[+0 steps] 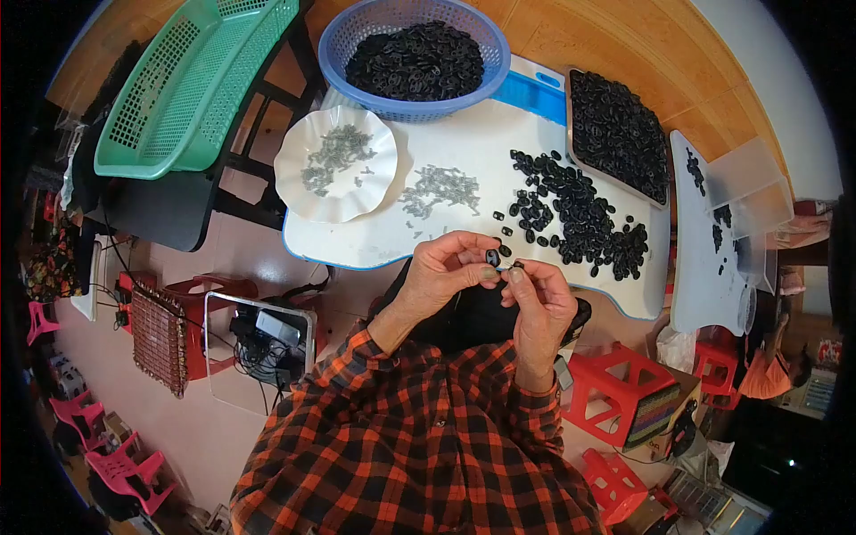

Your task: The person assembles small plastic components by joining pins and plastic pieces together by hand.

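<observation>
My left hand [444, 275] pinches a small black oval piece with holes [492, 258] between thumb and fingers, just off the table's near edge. Close against it, my right hand [540, 308] has its thumb and forefinger pressed together. A tiny pale bit and a dark spot show at those fingertips, too small to make out. Beyond both hands, many loose black oval pieces [580, 209] lie spread on the white table [486, 129]. Small clear pieces [441, 190] are scattered to their left, and more lie on a white scalloped plate [379, 194].
A blue-purple basket [499, 67] full of black pieces stands at the back. A tray [575, 152] heaped with them is at the far right. Left is a green basket [134, 165]; red stools [615, 370] and a clear bin with cables [214, 357] stand below.
</observation>
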Motion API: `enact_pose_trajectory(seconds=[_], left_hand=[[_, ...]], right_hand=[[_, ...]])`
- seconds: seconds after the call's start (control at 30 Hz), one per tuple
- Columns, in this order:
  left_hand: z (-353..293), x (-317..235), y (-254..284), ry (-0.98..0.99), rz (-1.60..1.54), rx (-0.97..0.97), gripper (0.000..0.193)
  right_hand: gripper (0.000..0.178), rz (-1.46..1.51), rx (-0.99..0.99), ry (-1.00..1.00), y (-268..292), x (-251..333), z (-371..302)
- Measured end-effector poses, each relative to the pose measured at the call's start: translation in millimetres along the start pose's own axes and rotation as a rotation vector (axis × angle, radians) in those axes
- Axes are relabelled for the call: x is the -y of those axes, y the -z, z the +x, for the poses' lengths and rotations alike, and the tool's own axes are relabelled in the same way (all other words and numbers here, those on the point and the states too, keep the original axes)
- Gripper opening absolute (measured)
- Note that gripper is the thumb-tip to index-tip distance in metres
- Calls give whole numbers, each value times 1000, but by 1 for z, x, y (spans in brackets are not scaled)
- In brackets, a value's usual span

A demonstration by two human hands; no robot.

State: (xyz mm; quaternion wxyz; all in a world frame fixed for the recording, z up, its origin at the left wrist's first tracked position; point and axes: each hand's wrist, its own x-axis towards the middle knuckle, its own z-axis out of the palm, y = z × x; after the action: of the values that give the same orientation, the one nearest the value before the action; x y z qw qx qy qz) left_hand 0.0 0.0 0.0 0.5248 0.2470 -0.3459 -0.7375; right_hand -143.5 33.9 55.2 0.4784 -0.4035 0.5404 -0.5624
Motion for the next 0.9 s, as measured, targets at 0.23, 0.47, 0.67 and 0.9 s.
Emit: enact_pose_trajectory(seconds=[0.23, 0.47, 0.67, 0.9], left_hand=[[-2, 1, -5, -34, 47, -2, 30], [-1, 4, -4, -41, 36, -43, 28], [-3, 6, -4, -41, 156, -62, 21], [-2, 5, -6, 13, 136, -56, 19]], right_hand=[[12, 22, -23, 26, -4, 1, -1], [12, 25, -47, 23, -6, -3, 0], [13, 47, -85, 25, -8, -6, 1], [14, 56, -49, 12, -7, -6, 2]])
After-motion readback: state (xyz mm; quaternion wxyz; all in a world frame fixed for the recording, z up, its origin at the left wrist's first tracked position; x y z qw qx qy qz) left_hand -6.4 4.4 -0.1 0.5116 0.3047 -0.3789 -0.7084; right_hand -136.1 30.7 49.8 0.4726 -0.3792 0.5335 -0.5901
